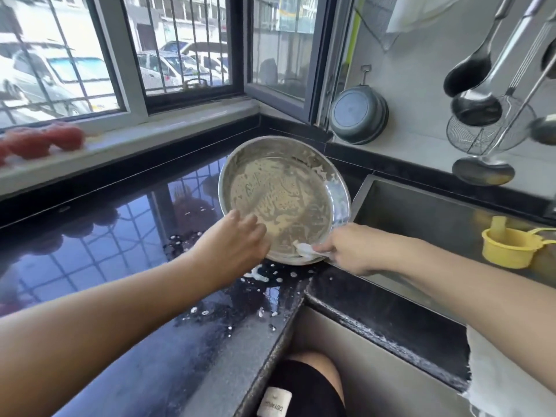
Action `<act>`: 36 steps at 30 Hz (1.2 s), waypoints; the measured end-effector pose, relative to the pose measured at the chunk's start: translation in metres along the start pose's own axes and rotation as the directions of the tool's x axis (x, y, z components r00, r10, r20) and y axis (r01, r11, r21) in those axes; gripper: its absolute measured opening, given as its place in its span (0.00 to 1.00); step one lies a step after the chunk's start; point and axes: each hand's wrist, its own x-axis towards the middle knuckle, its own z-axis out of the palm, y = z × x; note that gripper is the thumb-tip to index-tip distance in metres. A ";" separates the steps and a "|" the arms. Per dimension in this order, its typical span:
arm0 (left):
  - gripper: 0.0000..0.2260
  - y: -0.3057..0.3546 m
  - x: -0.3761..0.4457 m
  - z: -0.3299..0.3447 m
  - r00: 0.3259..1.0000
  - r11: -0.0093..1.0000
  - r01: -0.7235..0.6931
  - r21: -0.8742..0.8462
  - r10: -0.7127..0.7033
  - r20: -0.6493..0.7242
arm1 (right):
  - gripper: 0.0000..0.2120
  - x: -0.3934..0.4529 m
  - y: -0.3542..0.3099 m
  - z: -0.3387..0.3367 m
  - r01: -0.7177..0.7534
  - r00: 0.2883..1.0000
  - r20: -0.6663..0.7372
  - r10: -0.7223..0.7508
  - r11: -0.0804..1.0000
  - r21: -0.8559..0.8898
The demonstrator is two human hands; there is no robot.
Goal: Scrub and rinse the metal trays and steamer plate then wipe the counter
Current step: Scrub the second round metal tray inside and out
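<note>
Scrubbing the round metal tray point(284, 200) at the desk point(90, 251) corner, beside the sink point(436, 212).

The left hand point(237, 242) holds the near rim; the right hand point(349, 248) pinches a white cloth point(307, 251). Better to steady the rim firmly and rub the soapy residue in circles.

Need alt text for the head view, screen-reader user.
A round metal tray, streaked with soapy residue, sits on a wet black counter beside a steel sink. The left hand holds its near rim while the right hand grips a white sudsy cloth at its edge. Ladles hang at right.
</note>
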 end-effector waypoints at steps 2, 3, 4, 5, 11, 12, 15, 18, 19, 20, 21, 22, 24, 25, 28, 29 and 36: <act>0.09 0.014 0.010 0.003 0.995 1.000 -0.023 -0.010 0.022 -0.094 | 0.27 0.000 -0.001 -0.001 0.001 1.000 0.013 -0.001 1.000 0.000; 0.12 0.019 0.016 0.003 0.987 0.999 -0.029 -0.039 0.022 -0.162 | 0.27 -0.001 -0.003 -0.002 0.007 1.000 0.007 -0.007 1.000 -0.016; 0.15 0.023 0.021 0.003 0.977 0.996 -0.030 -0.082 0.012 -0.214 | 0.27 -0.002 -0.006 -0.003 0.010 1.000 -0.002 -0.010 1.000 -0.027; 0.17 0.028 0.026 0.005 0.968 0.992 -0.037 -0.119 0.006 -0.250 | 0.27 -0.003 -0.009 -0.003 0.011 1.000 -0.010 -0.011 1.000 -0.029; 0.10 0.018 0.016 0.024 0.954 0.963 -0.120 -0.240 0.045 -0.295 | 0.28 -0.016 0.009 -0.021 -0.067 0.997 0.012 0.070 0.982 -0.176; 0.09 0.009 0.011 0.024 0.945 0.959 -0.152 -0.240 0.070 -0.319 | 0.28 -0.015 0.017 -0.028 -0.103 0.995 -0.018 0.102 0.966 -0.238; 0.08 -0.011 0.000 0.015 0.924 0.963 -0.190 -0.193 0.108 -0.368 | 0.30 -0.008 0.029 -0.037 -0.199 0.976 -0.147 0.159 0.925 -0.323; 0.08 -0.023 0.002 0.012 0.907 0.964 -0.184 -0.191 0.092 -0.411 | 0.27 -0.002 0.019 -0.029 -0.179 0.983 -0.094 0.156 0.925 -0.336; 0.08 -0.025 0.002 0.014 0.906 0.963 -0.180 -0.201 0.083 -0.414 | 0.27 -0.001 0.012 -0.028 -0.136 0.990 -0.019 0.136 0.944 -0.301; 0.07 -0.025 0.002 0.018 0.908 0.963 -0.179 -0.201 0.083 -0.411 | 0.27 -0.001 0.006 -0.030 -0.088 0.992 0.064 0.106 0.967 -0.240; 0.07 -0.023 0.001 0.023 0.910 0.964 -0.178 -0.198 0.085 -0.407 | 0.28 0.002 0.001 -0.033 -0.038 0.989 0.133 0.063 0.983 -0.180; 0.08 -0.021 -0.001 0.026 0.913 0.964 -0.179 -0.195 0.089 -0.397 | 0.27 0.004 -0.002 -0.037 0.003 0.983 0.180 0.020 0.992 -0.125; 0.11 -0.016 -0.006 0.031 0.913 0.961 -0.191 -0.201 0.099 -0.396 | 0.26 0.008 0.000 -0.041 0.016 0.980 0.199 -0.008 0.999 -0.038; 0.12 -0.016 -0.008 0.034 0.910 0.960 -0.187 -0.208 0.090 -0.404 | 0.26 0.009 0.005 -0.040 -0.002 0.984 0.177 0.009 0.999 -0.040; 0.14 -0.025 -0.019 0.046 0.912 0.956 -0.164 -0.243 0.054 -0.406 | 0.27 0.005 0.022 -0.034 -0.129 0.991 -0.048 0.124 0.984 -0.124; 0.15 -0.030 -0.023 0.050 0.919 0.954 -0.160 -0.253 0.050 -0.392 | 0.27 0.001 0.025 -0.031 -0.152 0.985 -0.099 0.144 0.986 -0.076; 0.15 -0.011 -0.012 0.037 0.986 0.916 -0.045 -0.399 -0.023 -0.164 | 0.26 -0.026 0.004 -0.001 -0.064 0.973 -0.211 0.091 0.989 0.134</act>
